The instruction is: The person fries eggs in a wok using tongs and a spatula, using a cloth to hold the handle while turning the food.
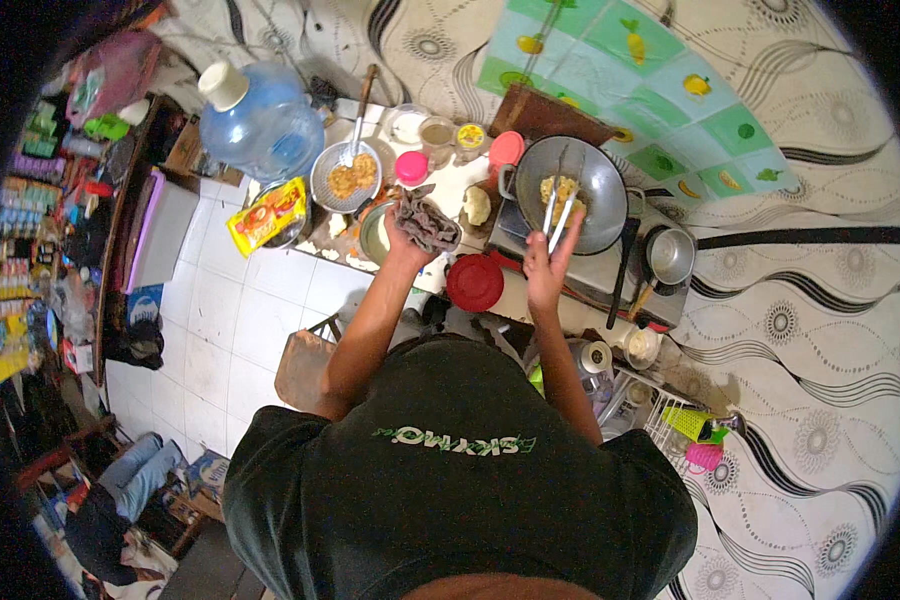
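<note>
My left hand [403,241] holds a crumpled dark grey-brown cloth [429,223] above the counter. A bowl of pale liquid [376,234], partly hidden, lies beside that hand. In my right hand [546,274] is a pair of metal tongs [559,217], which reach into a grey wok [604,191] on the stove. Golden fried pieces [551,187] lie in the wok around the tong tips. A pale lumpy piece of food, perhaps cauliflower [477,205], sits between the cloth and the wok. To the left, a perforated metal strainer [317,182] holds browned pieces [354,178] and a long-handled utensil [363,112].
A blue water jug [259,127] and a yellow food packet [268,217] are at left. A pink-lidded jar [412,168] stands behind the cloth. Near me is a round red lid or plate [475,282]. A small saucepan [670,251] sits right of the wok on the stove [592,277].
</note>
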`<state>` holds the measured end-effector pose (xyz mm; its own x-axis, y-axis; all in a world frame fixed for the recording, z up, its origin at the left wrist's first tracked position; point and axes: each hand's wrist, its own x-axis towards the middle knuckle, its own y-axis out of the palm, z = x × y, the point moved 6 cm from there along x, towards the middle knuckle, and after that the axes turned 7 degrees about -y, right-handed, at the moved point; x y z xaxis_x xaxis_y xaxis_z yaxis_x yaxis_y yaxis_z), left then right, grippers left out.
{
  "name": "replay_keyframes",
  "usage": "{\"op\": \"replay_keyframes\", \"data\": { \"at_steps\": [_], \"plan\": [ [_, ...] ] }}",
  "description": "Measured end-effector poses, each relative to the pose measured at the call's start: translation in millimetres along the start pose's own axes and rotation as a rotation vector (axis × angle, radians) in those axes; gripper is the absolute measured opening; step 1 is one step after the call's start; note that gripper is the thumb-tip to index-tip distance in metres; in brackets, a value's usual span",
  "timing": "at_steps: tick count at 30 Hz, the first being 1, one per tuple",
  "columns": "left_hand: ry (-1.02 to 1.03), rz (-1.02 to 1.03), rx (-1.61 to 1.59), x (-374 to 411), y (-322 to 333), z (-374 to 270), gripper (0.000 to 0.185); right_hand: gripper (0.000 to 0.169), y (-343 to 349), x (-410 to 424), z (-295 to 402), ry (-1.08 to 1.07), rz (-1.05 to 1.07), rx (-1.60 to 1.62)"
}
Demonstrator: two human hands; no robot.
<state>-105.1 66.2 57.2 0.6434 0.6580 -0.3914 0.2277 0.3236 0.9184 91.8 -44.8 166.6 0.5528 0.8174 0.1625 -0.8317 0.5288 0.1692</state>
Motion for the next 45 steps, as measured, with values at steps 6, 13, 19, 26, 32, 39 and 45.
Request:
{"op": "replay_keyframes", "data": {
  "at_steps": [6,13,19,26,32,39,45],
  "plan": [
    [0.025,-0.254,-0.031,19.3,15.1,33.1,0.049,0.039,-123.5,37.9,-33.0,0.095,-0.067,-0.113],
    [0.268,-0.368,-0.142,25.6,8.1,57.4,0.061,0.027,-219.1,81.1,-67.1,0.095,0.043,-0.512],
    [0.254,-0.352,-0.174,25.3,-7.2,71.7,0.065,0.035,-230.0,107.8,-94.4,0.176,0.379,-1.106],
    [0.285,-0.246,-0.176,48.3,-7.9,55.6,0.073,0.038,-218.6,129.2,-129.0,0.225,0.466,-1.145],
    [0.308,-0.317,-0.146,47.4,-20.2,59.1,0.067,0.036,-226.1,124.2,-118.2,0.304,0.482,-1.261],
    [0.314,-0.335,-0.105,38.4,-9.1,51.6,0.063,0.032,-205.6,136.5,-81.4,0.276,0.438,-1.181],
    [0.284,-0.342,-0.169,42.4,-8.0,58.9,0.061,0.027,-171.7,145.1,-104.9,0.179,0.418,-1.175]
  ]
}}
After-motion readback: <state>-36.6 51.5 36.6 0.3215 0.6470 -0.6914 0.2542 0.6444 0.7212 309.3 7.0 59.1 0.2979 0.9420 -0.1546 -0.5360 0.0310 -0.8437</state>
